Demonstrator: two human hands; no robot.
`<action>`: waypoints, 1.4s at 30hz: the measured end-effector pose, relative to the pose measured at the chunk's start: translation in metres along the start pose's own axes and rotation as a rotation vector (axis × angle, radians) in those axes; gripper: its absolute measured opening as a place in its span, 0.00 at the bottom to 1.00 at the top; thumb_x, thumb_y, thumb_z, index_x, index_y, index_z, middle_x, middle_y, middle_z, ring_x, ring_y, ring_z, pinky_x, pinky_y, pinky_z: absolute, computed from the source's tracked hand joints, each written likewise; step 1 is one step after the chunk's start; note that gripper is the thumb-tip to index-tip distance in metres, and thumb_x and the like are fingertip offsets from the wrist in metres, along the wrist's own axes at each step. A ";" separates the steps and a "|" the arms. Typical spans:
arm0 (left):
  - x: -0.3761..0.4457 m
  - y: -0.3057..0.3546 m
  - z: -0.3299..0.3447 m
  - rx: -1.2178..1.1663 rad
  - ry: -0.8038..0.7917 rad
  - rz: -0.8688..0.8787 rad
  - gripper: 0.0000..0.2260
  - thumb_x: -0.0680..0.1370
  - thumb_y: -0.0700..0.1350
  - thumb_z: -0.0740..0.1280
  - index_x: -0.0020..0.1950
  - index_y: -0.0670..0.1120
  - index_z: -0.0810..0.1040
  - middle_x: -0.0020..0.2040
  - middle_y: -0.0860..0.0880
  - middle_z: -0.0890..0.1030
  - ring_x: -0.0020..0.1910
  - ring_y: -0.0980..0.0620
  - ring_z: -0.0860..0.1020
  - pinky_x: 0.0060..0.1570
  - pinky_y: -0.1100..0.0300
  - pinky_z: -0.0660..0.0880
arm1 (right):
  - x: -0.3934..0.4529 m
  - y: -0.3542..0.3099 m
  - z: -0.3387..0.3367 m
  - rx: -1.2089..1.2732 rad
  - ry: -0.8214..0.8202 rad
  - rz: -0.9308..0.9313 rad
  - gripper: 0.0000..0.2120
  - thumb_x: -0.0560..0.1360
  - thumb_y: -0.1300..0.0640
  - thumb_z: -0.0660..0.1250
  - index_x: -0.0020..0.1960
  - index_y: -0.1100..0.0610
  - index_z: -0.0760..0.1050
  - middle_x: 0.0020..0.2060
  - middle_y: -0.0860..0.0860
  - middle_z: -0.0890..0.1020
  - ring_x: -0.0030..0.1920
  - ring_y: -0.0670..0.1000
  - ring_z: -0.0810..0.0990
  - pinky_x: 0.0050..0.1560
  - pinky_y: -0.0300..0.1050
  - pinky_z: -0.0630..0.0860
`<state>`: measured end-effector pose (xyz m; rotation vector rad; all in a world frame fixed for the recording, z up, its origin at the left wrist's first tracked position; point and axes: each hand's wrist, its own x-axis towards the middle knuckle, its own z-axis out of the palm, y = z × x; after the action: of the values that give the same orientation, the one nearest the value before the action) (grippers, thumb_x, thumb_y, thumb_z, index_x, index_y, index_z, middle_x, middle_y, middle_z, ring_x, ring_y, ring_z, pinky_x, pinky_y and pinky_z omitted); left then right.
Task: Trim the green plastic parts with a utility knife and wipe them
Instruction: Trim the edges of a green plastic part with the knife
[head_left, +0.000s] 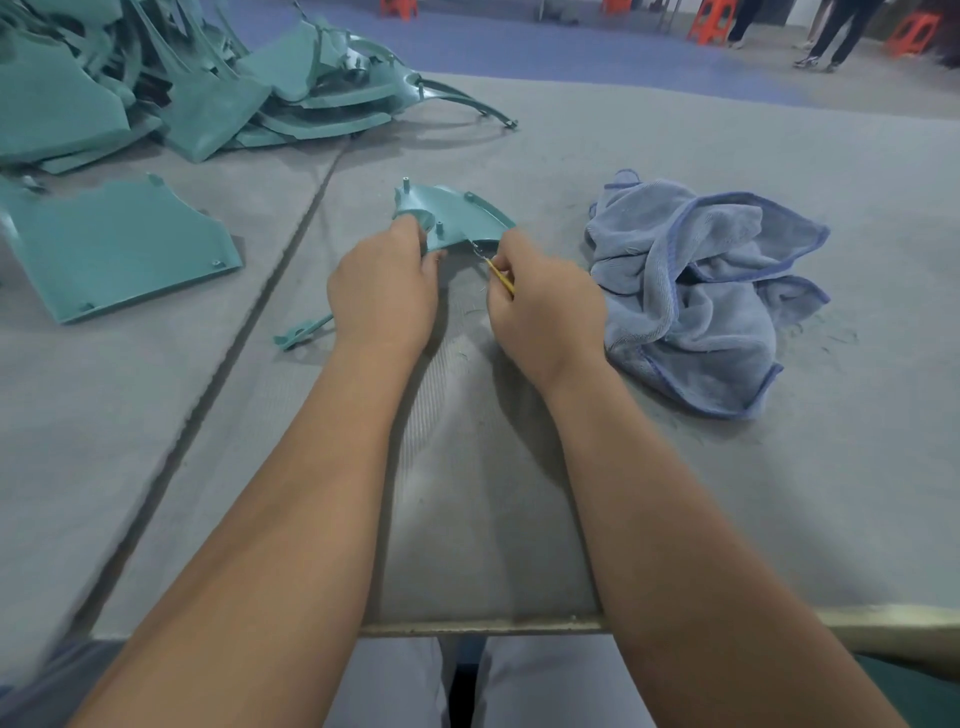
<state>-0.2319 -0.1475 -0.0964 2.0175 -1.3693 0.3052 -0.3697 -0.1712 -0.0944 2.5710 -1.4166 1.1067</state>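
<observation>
Two hands trimming one green part at mid-table.
Left hand grips the part's near edge; right hand pinches the knife, blade at its rim; cloth lies just right.

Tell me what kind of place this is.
Probably a factory finishing bench: a heap of teal-green moulded plastic parts on a grey felt-covered table, and orange plastic stools on the floor beyond.

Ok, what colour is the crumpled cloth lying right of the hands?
Light blue crumpled cloth with darker blue edging, seen in the head view.
</observation>
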 end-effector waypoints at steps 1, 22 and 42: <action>0.000 0.000 0.001 0.005 0.005 -0.002 0.10 0.80 0.50 0.63 0.53 0.44 0.76 0.45 0.43 0.81 0.45 0.40 0.77 0.37 0.53 0.66 | 0.000 -0.001 0.000 -0.025 -0.013 -0.014 0.02 0.76 0.59 0.60 0.45 0.56 0.70 0.31 0.54 0.73 0.32 0.59 0.66 0.30 0.47 0.56; -0.001 -0.001 -0.011 -0.036 0.011 -0.039 0.12 0.82 0.51 0.59 0.55 0.43 0.74 0.44 0.44 0.80 0.39 0.45 0.72 0.37 0.51 0.66 | 0.002 0.019 -0.001 -0.125 0.087 0.390 0.07 0.73 0.64 0.57 0.46 0.54 0.60 0.27 0.48 0.62 0.27 0.53 0.59 0.28 0.44 0.49; 0.011 0.014 -0.046 -1.210 -0.171 -0.593 0.09 0.84 0.40 0.55 0.49 0.43 0.73 0.31 0.48 0.82 0.24 0.56 0.78 0.29 0.64 0.78 | 0.015 0.037 -0.032 0.020 0.342 0.833 0.29 0.72 0.62 0.63 0.72 0.51 0.64 0.67 0.55 0.66 0.65 0.58 0.66 0.64 0.50 0.63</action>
<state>-0.2320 -0.1288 -0.0507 1.2716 -0.6466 -0.7973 -0.4104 -0.1939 -0.0736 1.6415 -2.4151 1.5116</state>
